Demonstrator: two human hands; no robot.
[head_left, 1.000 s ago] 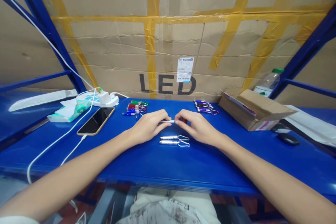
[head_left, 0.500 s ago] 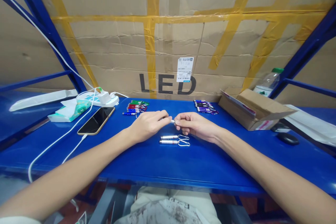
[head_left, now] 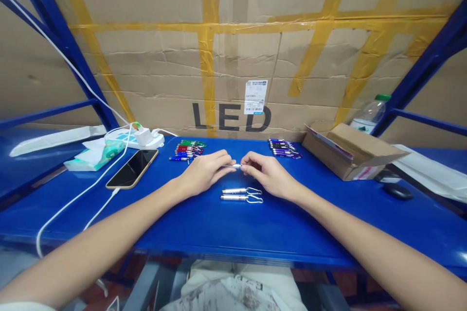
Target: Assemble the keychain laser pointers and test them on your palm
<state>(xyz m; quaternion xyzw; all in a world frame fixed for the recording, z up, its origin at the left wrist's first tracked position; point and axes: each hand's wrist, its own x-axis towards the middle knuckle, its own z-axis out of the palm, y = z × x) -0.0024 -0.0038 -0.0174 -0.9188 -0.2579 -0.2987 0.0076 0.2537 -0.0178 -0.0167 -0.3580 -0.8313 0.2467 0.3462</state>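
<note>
In the head view, a slim silver keychain flashlight (head_left: 236,166) spans the gap between my hands, above the blue table (head_left: 255,238). My left hand (head_left: 205,171) pinches its left end, while the fingertips of my right hand (head_left: 268,173) close on its right end. Much of it is hidden by fingers. Nearer to me lie two silver keychain flashlights (head_left: 234,198), side by side, their carabiner clips pointing right. Behind my left hand is a row of green, red and blue flashlights (head_left: 187,150). Several purple and black ones (head_left: 282,149) lie beyond my right hand.
Left of my hands are a phone (head_left: 133,169) with a white cable, a tissue pack (head_left: 95,154) and a power strip (head_left: 155,140). On the right stand an open cardboard box (head_left: 353,153), a black mouse (head_left: 398,191) and a bottle (head_left: 370,114). A large carton (head_left: 164,73) closes off the back.
More of the silver flashlight's body shows between my hands. My right hand's fingers have shifted and curled at its right end. The two flashlights on the table stay put.
</note>
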